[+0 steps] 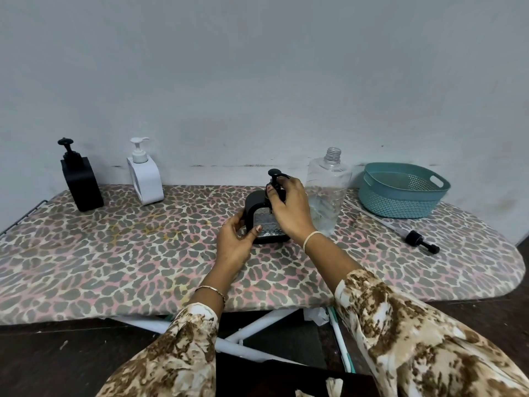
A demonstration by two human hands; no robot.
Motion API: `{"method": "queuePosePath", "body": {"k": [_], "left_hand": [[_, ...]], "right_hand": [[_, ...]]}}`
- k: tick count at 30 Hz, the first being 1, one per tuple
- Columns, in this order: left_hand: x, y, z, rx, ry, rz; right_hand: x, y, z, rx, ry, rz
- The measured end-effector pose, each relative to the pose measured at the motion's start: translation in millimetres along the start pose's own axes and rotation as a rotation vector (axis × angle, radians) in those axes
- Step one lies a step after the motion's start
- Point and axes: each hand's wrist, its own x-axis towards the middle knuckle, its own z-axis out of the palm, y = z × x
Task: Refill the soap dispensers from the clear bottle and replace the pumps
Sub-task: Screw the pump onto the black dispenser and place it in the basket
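A black soap dispenser with a clear window stands at the middle of the board. My left hand grips its lower left side. My right hand curls its fingers round the black pump on the dispenser's neck. Just right of it stands the clear bottle, uncapped, with a little liquid at its base. At the back left stand a black dispenser and a white dispenser, each with its pump on. A loose black pump with a long tube lies on the right.
The leopard-print ironing board is set against a grey wall. A teal perforated basket sits at the back right. The board's rounded end is on the right, and its white legs show below the near edge.
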Motion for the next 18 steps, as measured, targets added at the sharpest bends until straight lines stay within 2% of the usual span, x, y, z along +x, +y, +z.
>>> {"method": "queuePosePath", "body": {"k": [5, 12, 18], "left_hand": [[-0.5, 0.0, 0.2, -0.022, -0.004, 0.0], [1.1, -0.5, 0.9, -0.029, -0.011, -0.001], [1.0, -2.0, 0.4, -0.012, -0.008, 0.006]], "right_hand": [[3.7, -0.5, -0.2, -0.04, 0.068, 0.053], [0.7, 0.3, -3.2, 0.0, -0.017, -0.001], [3.3, -1.7, -1.9, -0.063, 0.028, 0.041]]}}
